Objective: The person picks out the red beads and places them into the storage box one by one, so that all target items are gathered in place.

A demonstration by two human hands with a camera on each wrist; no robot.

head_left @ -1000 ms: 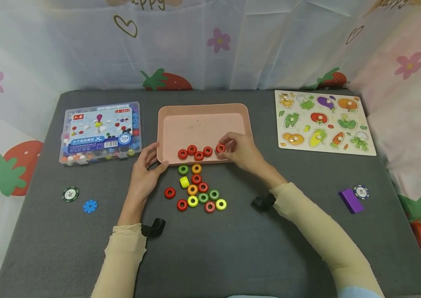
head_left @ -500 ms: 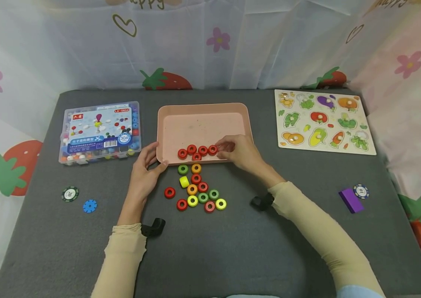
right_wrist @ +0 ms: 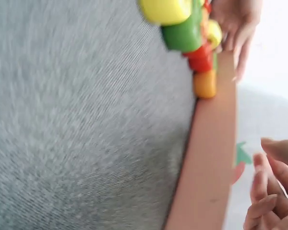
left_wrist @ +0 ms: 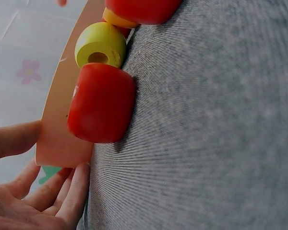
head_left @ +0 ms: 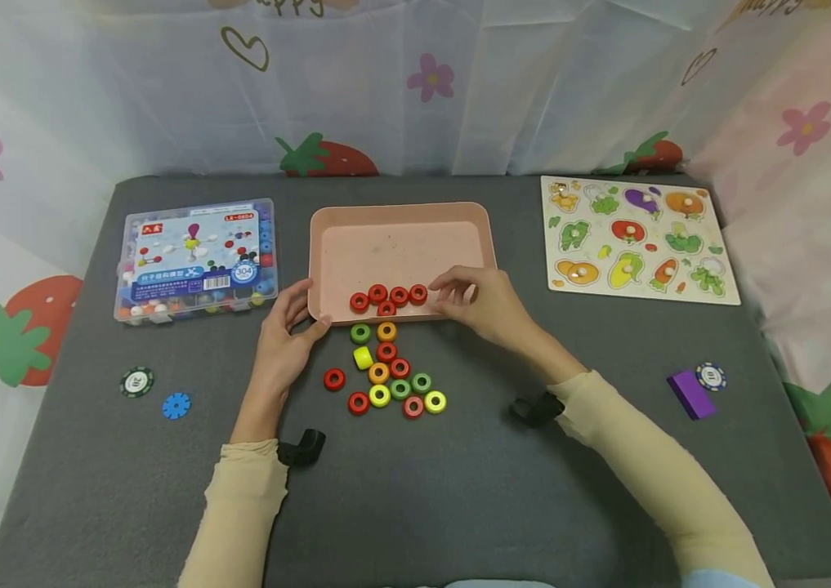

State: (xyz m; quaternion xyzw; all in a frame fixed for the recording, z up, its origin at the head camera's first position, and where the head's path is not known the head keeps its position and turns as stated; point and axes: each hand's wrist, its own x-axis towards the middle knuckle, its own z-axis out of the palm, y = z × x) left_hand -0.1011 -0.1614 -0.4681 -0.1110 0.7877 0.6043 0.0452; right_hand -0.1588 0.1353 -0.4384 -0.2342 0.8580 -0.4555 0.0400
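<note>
A shallow pink tray (head_left: 400, 237) lies on the grey table. Several red ring beads (head_left: 399, 296) sit inside it along the front wall. My left hand (head_left: 284, 343) grips the tray's front left corner, thumb at the rim and fingers along the left side. Over the tray's front right part is my right hand (head_left: 481, 302), fingers loosely bent and holding nothing, its tips just right of the rightmost red bead (head_left: 418, 294). In the right wrist view, thumb and fingers are apart beyond the tray's rim. In front of the tray lie several red, green, orange and yellow beads (head_left: 400, 389).
A clear box of molecule-model pieces (head_left: 198, 261) stands left of the tray, a vegetable peg puzzle board (head_left: 639, 241) to the right. Poker chips (head_left: 137, 382) lie at left; a purple block (head_left: 691, 395) and another chip (head_left: 712, 376) lie at right. Patterned cloth (head_left: 400, 90) hangs behind.
The right hand slid a red bead left against the others in the tray, then let go of it and drew slightly right. The left hand stayed at the tray corner.
</note>
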